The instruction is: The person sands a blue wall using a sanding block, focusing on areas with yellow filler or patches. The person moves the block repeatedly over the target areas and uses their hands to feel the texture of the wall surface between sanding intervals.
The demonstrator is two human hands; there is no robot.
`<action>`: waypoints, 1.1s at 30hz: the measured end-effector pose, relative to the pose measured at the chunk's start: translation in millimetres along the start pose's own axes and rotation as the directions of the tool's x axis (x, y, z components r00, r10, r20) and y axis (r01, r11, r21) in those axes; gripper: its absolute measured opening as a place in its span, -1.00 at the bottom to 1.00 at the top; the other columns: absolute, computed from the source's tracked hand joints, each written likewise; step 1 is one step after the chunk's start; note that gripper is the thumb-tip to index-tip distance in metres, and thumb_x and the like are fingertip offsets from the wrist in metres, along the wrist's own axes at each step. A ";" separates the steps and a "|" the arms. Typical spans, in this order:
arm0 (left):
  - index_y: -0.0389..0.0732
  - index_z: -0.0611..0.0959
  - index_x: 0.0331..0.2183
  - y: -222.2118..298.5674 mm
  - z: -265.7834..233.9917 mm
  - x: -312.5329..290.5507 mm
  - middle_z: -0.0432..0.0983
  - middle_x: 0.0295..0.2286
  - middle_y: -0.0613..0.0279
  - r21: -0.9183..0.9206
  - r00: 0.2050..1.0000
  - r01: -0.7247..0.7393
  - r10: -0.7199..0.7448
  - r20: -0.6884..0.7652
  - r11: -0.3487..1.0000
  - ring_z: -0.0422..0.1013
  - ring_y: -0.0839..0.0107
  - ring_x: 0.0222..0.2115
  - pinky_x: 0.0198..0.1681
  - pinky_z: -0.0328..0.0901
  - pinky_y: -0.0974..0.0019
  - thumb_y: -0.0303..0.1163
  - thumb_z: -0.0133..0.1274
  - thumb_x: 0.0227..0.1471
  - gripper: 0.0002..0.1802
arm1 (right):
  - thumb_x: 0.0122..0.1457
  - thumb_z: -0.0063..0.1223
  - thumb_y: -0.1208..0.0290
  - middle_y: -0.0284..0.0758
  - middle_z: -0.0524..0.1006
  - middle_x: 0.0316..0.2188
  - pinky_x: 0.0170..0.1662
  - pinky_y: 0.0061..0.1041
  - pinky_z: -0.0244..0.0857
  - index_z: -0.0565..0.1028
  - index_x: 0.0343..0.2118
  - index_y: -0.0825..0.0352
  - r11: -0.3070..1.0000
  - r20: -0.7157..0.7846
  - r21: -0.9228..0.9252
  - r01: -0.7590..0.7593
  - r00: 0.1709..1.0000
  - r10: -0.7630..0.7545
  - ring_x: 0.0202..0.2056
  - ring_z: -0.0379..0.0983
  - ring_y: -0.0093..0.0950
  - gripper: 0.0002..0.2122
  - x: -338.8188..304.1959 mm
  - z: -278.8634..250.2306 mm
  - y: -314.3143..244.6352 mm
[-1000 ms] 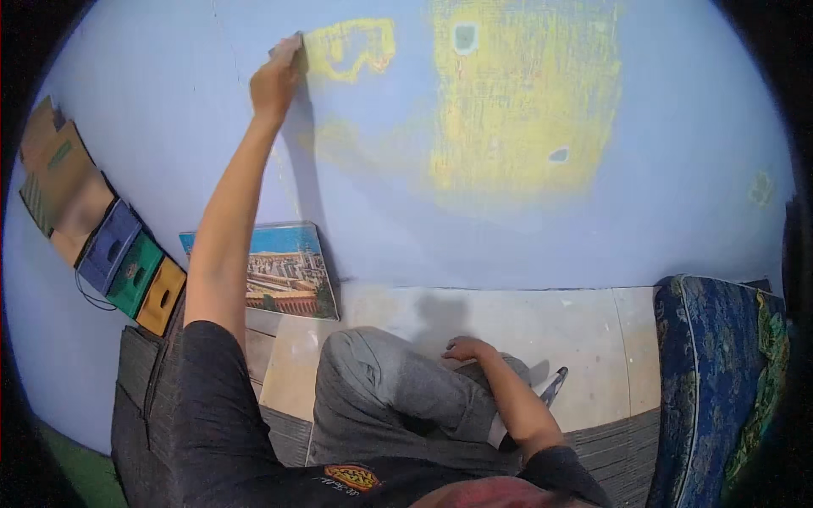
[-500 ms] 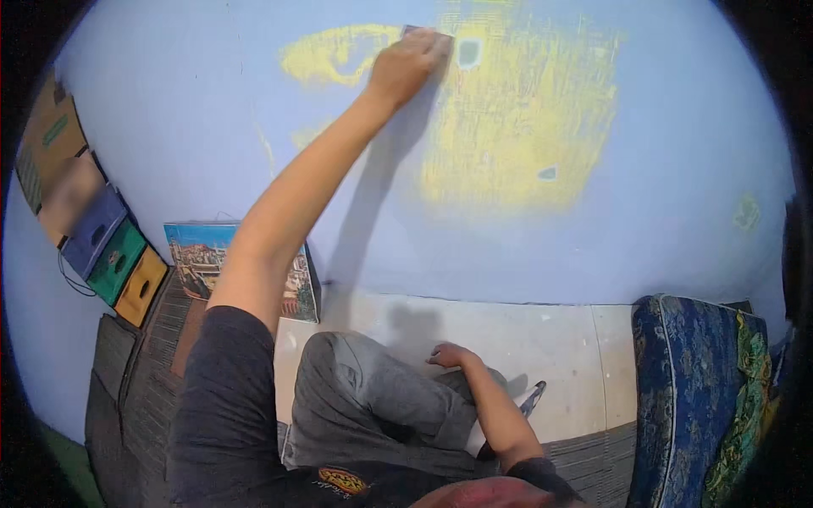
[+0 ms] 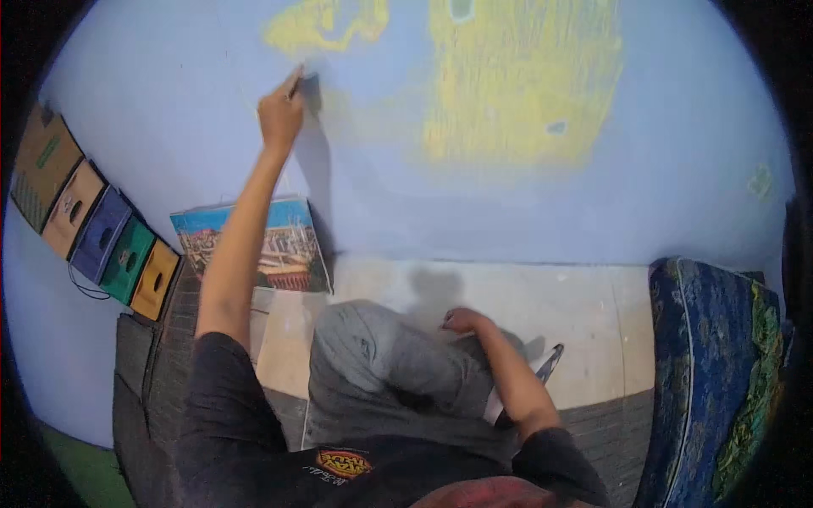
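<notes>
My left hand [image 3: 281, 114] is raised against the pale blue wall [image 3: 373, 190], with fingers closed on a small dark flat piece [image 3: 295, 83] that looks like sandpaper, seen nearly edge-on. It is just below a yellow patch [image 3: 288, 32] where the blue paint has been rubbed off. To its right spreads a larger scratched yellow area [image 3: 517, 93] with small grey-green spots. My right hand [image 3: 462, 320] hangs beside my bent knee, over the pale floor, its fingers loosely curled and nothing visible in them.
A picture panel [image 3: 288, 241] leans on the wall under my left arm. Colourful drawer boxes [image 3: 102, 229] are stacked at the left. At the right a blue patterned mattress [image 3: 711, 364] stands on edge. Pale flooring [image 3: 584, 305] meets dark striped matting [image 3: 605, 440] beside my legs.
My left hand has moved down and left across the wall, still with the dark piece. The view has tilted lower. My right hand stays near the knee.
</notes>
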State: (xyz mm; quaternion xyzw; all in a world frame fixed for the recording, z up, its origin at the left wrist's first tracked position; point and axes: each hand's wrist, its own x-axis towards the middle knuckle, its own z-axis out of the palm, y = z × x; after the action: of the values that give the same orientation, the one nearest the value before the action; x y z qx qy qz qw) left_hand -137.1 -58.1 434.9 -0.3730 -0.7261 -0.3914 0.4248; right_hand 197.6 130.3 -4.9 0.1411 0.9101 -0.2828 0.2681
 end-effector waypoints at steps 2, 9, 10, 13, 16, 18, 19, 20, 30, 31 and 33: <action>-0.23 0.66 -0.18 36.2 22.7 -44.5 0.61 -0.45 0.02 -0.371 0.998 0.056 -0.045 0.038 0.927 0.50 0.36 -0.51 -0.37 0.33 0.32 -0.33 0.05 0.10 -0.73 | 0.13 -0.04 -0.12 -0.13 0.47 0.02 0.09 -0.15 0.23 0.57 -0.15 0.34 0.996 -0.031 -0.071 0.052 0.998 -0.054 0.00 0.40 -0.15 -0.47 19.4 -3.7 35.4; -0.34 0.65 -0.40 34.7 87.3 -339.6 0.52 -0.58 0.24 -0.101 0.523 0.726 -0.451 0.724 0.680 0.42 0.48 -0.58 -0.49 0.32 0.36 -0.40 0.12 0.01 -0.83 | 0.04 0.20 0.11 -0.19 0.58 -0.19 -0.07 -0.24 0.34 0.56 -0.15 0.27 0.971 -0.264 0.226 0.082 0.964 -0.020 -0.14 0.49 -0.21 -0.61 6.6 -18.1 7.3; -0.34 0.64 -0.38 36.1 89.1 -369.1 0.53 -0.56 0.23 -0.085 0.401 0.829 -0.481 0.780 0.553 0.44 0.47 -0.56 -0.50 0.32 0.38 -0.41 0.13 0.00 -0.83 | 0.02 0.23 0.20 -0.23 0.59 -0.28 -0.13 -0.28 0.35 0.56 -0.15 0.27 0.958 -0.358 0.257 0.127 0.933 -0.028 -0.22 0.50 -0.26 -0.64 2.5 -17.6 4.5; -0.34 0.64 -0.35 54.5 92.9 -411.9 0.55 -0.51 0.20 -0.038 0.117 0.981 -0.424 0.898 0.188 0.49 0.44 -0.50 -0.52 0.36 0.40 -0.43 0.15 -0.01 -0.82 | -0.02 0.24 0.43 -0.32 0.54 -0.49 -0.26 -0.44 0.35 0.56 -0.19 0.29 0.887 -0.502 0.383 0.258 0.864 -0.034 -0.40 0.46 -0.47 -0.72 -6.5 -25.7 12.0; -0.34 0.62 -0.31 56.1 86.1 -401.8 0.55 -0.45 0.17 -0.075 0.072 0.997 -0.344 0.936 0.005 0.50 0.42 -0.44 -0.48 0.44 0.37 -0.43 0.15 0.01 -0.80 | 0.00 0.20 0.50 -0.38 0.50 -0.51 -0.26 -0.57 0.31 0.54 -0.10 0.30 0.579 -0.365 0.771 0.266 0.929 0.060 -0.43 0.40 -0.58 -0.67 -15.9 -38.4 -2.1; -0.34 0.61 -0.28 55.7 86.8 -405.5 0.55 -0.35 0.18 0.019 -0.023 1.000 -0.320 0.947 -0.017 0.50 0.38 -0.37 -0.40 0.47 0.31 -0.39 0.14 0.04 -0.77 | 0.01 0.16 0.54 -0.40 0.52 -0.49 -0.24 -0.60 0.29 0.49 -0.02 0.32 0.497 -0.402 0.805 0.324 0.914 0.056 -0.42 0.41 -0.60 -0.60 -20.1 -44.9 -12.6; -0.33 0.61 -0.26 54.1 85.7 -407.8 0.54 -0.31 0.18 0.066 -0.072 0.997 -0.309 0.948 -0.029 0.50 0.36 -0.34 -0.35 0.49 0.29 -0.36 0.14 0.06 -0.76 | 0.02 0.15 0.55 -0.40 0.52 -0.48 -0.24 -0.62 0.28 0.47 0.03 0.33 0.454 -0.418 0.819 0.350 0.907 0.054 -0.41 0.41 -0.61 -0.57 -21.2 -46.8 -19.3; -0.33 0.62 -0.25 55.8 86.9 -407.5 0.53 -0.27 0.17 0.100 -0.114 0.993 -0.295 0.949 -0.064 0.50 0.34 -0.34 -0.34 0.49 0.28 -0.36 0.12 0.08 -0.76 | 0.05 0.09 0.58 -0.39 0.54 -0.45 -0.19 -0.59 0.30 0.34 0.16 0.34 0.411 -0.388 0.843 0.348 0.921 0.017 -0.39 0.44 -0.57 -0.47 -19.8 -48.6 -19.0; -0.38 0.61 -0.26 61.5 95.5 -403.6 0.57 -0.42 0.14 0.084 -0.076 0.996 -0.334 0.940 0.008 0.52 0.38 -0.47 -0.44 0.46 0.35 -0.37 0.13 0.08 -0.75 | 0.01 0.13 0.64 -0.25 0.56 -0.27 -0.05 -0.52 0.32 0.19 0.24 0.32 0.427 -0.506 0.805 0.413 0.853 0.130 -0.21 0.47 -0.50 -0.33 -14.6 -44.0 -28.9; -0.37 0.61 -0.27 60.3 94.7 -404.9 0.57 -0.42 0.13 0.087 -0.071 0.996 -0.342 0.937 0.030 0.52 0.38 -0.46 -0.43 0.47 0.35 -0.37 0.13 0.08 -0.75 | 0.00 0.15 0.63 -0.23 0.57 -0.27 -0.06 -0.52 0.32 0.20 0.24 0.31 0.453 -0.531 0.787 0.419 0.834 0.152 -0.22 0.47 -0.50 -0.33 -16.0 -47.3 -27.8; -0.37 0.62 -0.28 61.6 94.7 -404.3 0.58 -0.42 0.13 0.093 -0.059 0.992 -0.350 0.935 0.080 0.53 0.38 -0.45 -0.42 0.48 0.34 -0.36 0.14 0.08 -0.76 | 0.00 0.16 0.62 -0.19 0.58 -0.24 -0.07 -0.51 0.34 0.20 0.24 0.31 0.434 -0.505 0.804 0.407 0.853 0.136 -0.18 0.49 -0.49 -0.33 -15.1 -49.8 -22.3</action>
State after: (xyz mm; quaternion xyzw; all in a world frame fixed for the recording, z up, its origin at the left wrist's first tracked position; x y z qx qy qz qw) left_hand 31.8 -33.2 51.5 -0.1280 -0.6870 -0.5676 -0.4354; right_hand 180.5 140.3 48.1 0.2511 0.6664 -0.6924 -0.1165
